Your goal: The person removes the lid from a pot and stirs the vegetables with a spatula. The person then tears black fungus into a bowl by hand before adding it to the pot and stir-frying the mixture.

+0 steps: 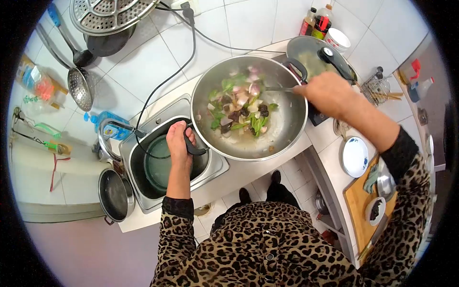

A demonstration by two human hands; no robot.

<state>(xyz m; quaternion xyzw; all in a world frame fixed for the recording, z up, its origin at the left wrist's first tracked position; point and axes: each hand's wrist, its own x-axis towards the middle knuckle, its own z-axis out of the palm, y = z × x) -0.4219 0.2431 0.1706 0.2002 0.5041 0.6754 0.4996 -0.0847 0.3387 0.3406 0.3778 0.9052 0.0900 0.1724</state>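
Observation:
A wide steel wok [291, 129] is tilted beside the sink, with chopped greens, pale purple onion pieces and dark fungus-like bits [241, 107] in it. My left hand [178, 143] is closed around the wok's black side handle [193, 143]. At the wok's upper right, my right hand [327, 94] grips a metal-shafted spatula [279, 89], which reaches into the food. Its head is blurred and partly hidden among the pieces. The wok's second black handle [295, 69] lies just left of my right hand, apart from it.
Left of the wok, the sink [221, 165] holds a green basin [162, 167]; a black cord crosses it. A glass lid [306, 48] and bottles [321, 26] stand behind. At right are a white plate [355, 157] and a cutting board [356, 193] with a bowl [375, 217] and knife [375, 239].

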